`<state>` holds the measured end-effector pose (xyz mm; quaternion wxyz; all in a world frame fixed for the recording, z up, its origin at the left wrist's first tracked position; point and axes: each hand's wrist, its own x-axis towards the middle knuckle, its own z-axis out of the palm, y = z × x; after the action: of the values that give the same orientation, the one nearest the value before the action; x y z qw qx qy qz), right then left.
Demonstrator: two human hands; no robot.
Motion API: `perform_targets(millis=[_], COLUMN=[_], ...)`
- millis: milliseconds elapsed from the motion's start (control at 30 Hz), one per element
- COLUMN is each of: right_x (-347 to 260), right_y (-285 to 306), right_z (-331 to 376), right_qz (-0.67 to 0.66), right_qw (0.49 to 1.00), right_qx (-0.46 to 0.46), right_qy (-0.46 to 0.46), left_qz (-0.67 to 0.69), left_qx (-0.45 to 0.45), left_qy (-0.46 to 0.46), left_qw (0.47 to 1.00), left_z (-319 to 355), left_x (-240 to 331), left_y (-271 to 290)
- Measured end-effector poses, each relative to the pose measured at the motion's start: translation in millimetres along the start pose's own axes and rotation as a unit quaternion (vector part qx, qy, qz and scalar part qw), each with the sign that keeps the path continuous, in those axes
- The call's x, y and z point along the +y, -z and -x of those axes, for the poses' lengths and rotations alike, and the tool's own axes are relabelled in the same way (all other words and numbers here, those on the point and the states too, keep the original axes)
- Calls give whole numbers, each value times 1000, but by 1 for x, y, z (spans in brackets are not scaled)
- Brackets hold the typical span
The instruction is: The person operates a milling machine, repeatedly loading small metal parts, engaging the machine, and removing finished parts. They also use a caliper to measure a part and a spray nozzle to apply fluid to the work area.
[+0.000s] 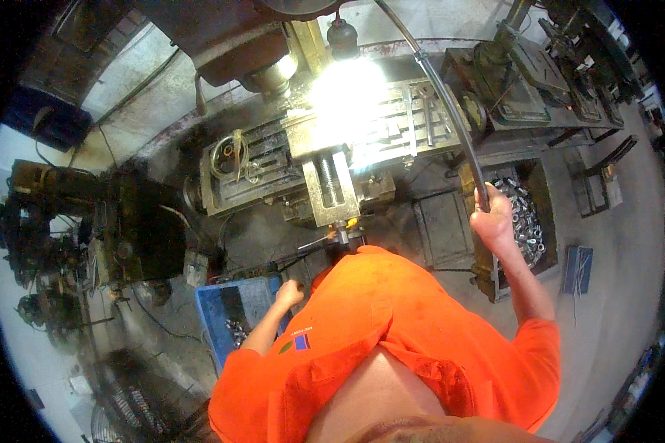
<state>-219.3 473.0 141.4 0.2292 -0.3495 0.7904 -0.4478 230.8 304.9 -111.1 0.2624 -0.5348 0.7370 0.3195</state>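
Observation:
My right hand is wrapped round the lower end of a long dark lever, which slants down from the top of the machine. Closed like a fist, my left hand is in front of my body, beside the blue bin; whatever it may hold is hidden. Ahead of me, a machine vise with a threaded screw sits on the slotted machine table. A lamp throws strong glare over the vise's far end, hiding what is there. The spindle hangs above the table, left of the glare.
Small metal parts lie in the blue bin at left. Many more metal parts fill a crate at right. Wrenches rest on the table's right side, a coiled hose on its left. Another machine stands at left.

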Motion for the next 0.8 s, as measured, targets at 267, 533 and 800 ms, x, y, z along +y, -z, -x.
perform_targets(millis=[267,533,800], right_x=[4,24,56], right_y=[-5,-21,-60], right_z=[-5,-17,-54], right_qz=[-26,11,12], right_qw=[1000,998,990], right_qx=[0,46,83], right_qy=[1,38,117], left_qz=[-6,1,101], left_qx=[13,28,24], left_qy=[-7,-35,-131], left_qw=[1000,999,986], left_z=[3,-11,-10], left_x=[8,-10,-29], left_y=[14,8,41])
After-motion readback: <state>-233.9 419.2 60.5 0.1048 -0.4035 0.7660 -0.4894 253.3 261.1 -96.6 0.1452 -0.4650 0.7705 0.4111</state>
